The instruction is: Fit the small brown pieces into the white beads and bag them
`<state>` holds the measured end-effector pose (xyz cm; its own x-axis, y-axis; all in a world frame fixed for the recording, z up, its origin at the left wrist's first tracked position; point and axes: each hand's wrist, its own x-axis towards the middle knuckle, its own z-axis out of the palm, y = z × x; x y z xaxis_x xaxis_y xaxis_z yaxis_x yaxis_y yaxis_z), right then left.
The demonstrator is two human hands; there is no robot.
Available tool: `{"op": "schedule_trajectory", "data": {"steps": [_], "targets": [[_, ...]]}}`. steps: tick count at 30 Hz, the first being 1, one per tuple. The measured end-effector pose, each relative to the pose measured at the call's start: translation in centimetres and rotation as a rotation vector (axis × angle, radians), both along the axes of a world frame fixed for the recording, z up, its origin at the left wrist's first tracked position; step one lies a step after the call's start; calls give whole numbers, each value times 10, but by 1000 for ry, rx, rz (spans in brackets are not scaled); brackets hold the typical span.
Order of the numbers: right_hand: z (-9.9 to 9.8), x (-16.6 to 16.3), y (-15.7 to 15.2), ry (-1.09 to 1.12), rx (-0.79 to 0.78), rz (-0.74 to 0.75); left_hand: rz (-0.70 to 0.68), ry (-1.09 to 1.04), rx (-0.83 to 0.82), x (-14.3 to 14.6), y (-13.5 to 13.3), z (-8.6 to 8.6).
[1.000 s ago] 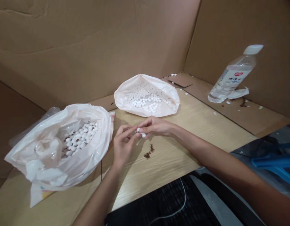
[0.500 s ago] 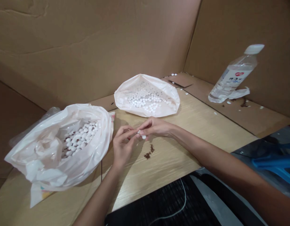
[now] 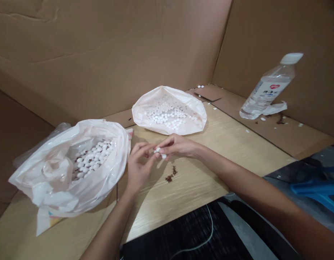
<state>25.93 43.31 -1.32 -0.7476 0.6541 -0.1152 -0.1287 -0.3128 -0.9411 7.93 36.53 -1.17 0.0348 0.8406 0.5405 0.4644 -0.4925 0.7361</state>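
Observation:
My left hand (image 3: 138,166) and my right hand (image 3: 176,146) meet over the wooden table (image 3: 210,173), fingertips pinched together. Small white beads (image 3: 161,154) show between the fingers of my right hand; my left fingertips pinch at one of them. Left of my hands lies an open plastic bag (image 3: 74,166) with white beads and brown bits mixed. Beyond my hands sits a second open bag (image 3: 169,110) holding only white beads. A small pile of brown bits (image 3: 170,175) lies on the table just under my right hand.
A plastic water bottle (image 3: 268,88) leans against the cardboard wall at the right, with stray white beads and brown crumbs near it. Cardboard walls close off the back and right. A dark mat with a white cable (image 3: 204,234) lies at the near edge.
My hands have stayed together in nearly the same spot, shifting slightly; the left fingers have closed a little more on the bead. Nothing else moved.

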Motion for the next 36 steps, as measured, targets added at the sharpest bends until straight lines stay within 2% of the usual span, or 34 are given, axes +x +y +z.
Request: {"op": "schedule_trajectory", "data": {"steps": [4, 7, 9, 13, 19, 23, 26, 30, 36], "targets": [[5, 6, 5, 21, -20, -145, 33, 244, 29, -7, 2, -1], [8, 10, 8, 53, -33, -227, 9, 450, -43, -11, 3, -7], [9, 12, 9, 63, -48, -248, -4, 512, -97, -12, 4, -10], [8, 12, 10, 103, -71, -258, -53, 493, -168, -14, 4, -10], [7, 11, 8, 138, -129, -231, -103, 418, -174, -16, 3, -6], [5, 9, 5, 152, -149, -174, -66, 288, -199, -8, -3, -5], [3, 7, 3, 145, -161, -154, -5, 13, -240, 3, -9, -3], [0, 3, -1, 148, -201, -118, 4, -356, -290, 16, -17, 0], [-1, -1, -8, 121, -237, -90, -42, -566, -360, 21, -19, -5]]}}
